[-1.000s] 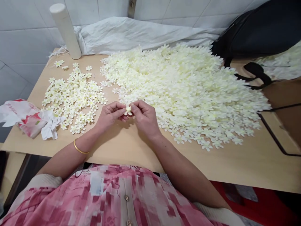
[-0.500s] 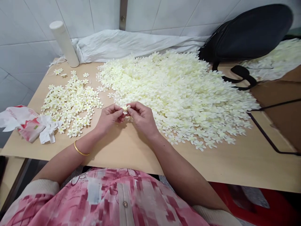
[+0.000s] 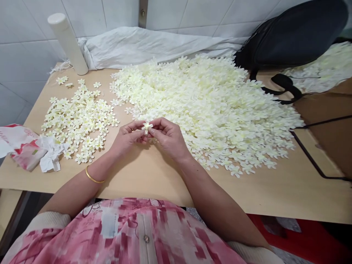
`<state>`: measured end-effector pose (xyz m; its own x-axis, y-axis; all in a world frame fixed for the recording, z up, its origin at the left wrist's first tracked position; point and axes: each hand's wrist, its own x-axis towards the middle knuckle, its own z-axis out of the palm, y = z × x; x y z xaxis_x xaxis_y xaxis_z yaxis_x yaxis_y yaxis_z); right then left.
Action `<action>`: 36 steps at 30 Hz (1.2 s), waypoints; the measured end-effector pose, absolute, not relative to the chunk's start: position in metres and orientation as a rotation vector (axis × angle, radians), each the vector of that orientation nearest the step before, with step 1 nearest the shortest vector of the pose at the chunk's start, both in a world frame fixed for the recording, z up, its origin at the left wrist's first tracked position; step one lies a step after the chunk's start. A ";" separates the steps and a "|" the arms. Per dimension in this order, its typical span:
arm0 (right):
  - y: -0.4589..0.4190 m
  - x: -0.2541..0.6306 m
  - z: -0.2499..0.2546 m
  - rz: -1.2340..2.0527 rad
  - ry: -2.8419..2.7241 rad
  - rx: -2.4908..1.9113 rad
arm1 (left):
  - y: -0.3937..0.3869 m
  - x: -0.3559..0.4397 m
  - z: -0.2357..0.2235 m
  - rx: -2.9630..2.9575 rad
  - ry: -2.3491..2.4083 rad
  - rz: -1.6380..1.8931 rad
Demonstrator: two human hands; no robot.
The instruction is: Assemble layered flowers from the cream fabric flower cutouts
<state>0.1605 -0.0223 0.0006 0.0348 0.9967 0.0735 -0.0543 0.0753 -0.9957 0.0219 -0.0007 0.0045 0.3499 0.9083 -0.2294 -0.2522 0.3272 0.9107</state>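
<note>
Between the fingertips of both hands sits one small cream-white artificial flower (image 3: 147, 127), its petals facing up. My left hand (image 3: 129, 135) is closed in a pinch on the flower's left side. From the right, my right hand (image 3: 168, 137) pinches the same flower with thumb and forefinger. Part of another blossom shows just beneath the fingers. Beyond and to the right spreads a large heap of flowers (image 3: 198, 99), close to my right hand. A smaller, flatter group of flowers (image 3: 79, 119) lies left of my left hand.
A white bottle (image 3: 68, 44) stands at the back left before a white cloth sack (image 3: 151, 46). Crumpled tissue (image 3: 52, 156) and a red-and-white wrapper (image 3: 26, 145) lie at the left. At the right are a black bag (image 3: 297, 36) and a brown cardboard piece (image 3: 327, 121).
The held flower has turned, so its open petals now show more fully. Both hands stay at almost the same spot. The view has shifted slightly.
</note>
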 end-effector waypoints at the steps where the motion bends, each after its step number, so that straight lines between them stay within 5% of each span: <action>1: -0.022 0.160 0.001 1.157 -1.186 -1.132 | 0.000 0.021 0.004 0.929 0.878 0.923; 11: -0.028 0.156 -0.001 0.996 -1.352 -1.208 | -0.004 0.018 0.006 1.083 0.967 0.974; 19: -0.035 0.139 -0.018 0.006 -1.889 -1.317 | -0.005 0.031 0.003 1.257 1.191 1.127; 23: -0.034 0.137 -0.021 -0.229 -2.000 -1.292 | -0.005 0.030 0.004 1.136 1.153 1.092; 36: -0.029 0.145 0.000 0.670 -1.432 -1.239 | -0.003 0.018 0.006 0.908 0.963 0.950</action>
<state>0.1447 -0.0292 -0.0005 0.1177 0.9282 0.3529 0.3246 0.2999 -0.8970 0.0176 -0.0033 0.0061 0.2707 0.9306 -0.2462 -0.2333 0.3115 0.9212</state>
